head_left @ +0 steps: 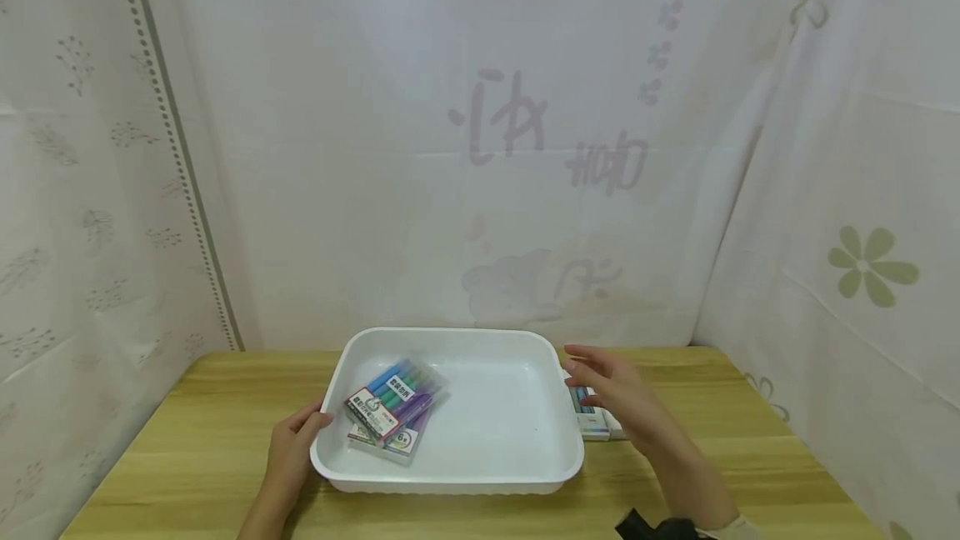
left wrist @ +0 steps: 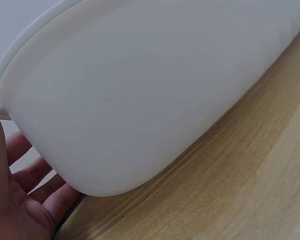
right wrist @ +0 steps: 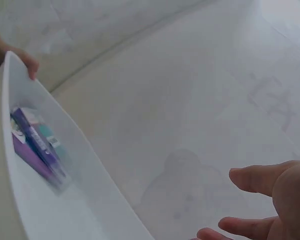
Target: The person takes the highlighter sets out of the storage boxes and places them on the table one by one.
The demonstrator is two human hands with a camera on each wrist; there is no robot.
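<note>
A white plastic tray [head_left: 502, 415] stands on the wooden table. My left hand [head_left: 291, 450] grips its left rim, thumb over the edge and fingers against the outer wall, as the left wrist view shows on the tray wall [left wrist: 120, 100]. Inside, at the left, a clear pack of blue, green and purple pens [head_left: 393, 398] lies across a second clear pack [head_left: 405, 442] with a purple content. My right hand [head_left: 630, 402] is just right of the tray with its fingers spread and holding nothing. Under it, partly hidden, lies a flat box [head_left: 592, 423] with a white edge.
The wooden table [head_left: 750, 457] spreads out around the tray. A pale patterned cloth [head_left: 337, 148] hangs behind the table and along both sides. Part of another white item [head_left: 615, 426] shows beside the flat box.
</note>
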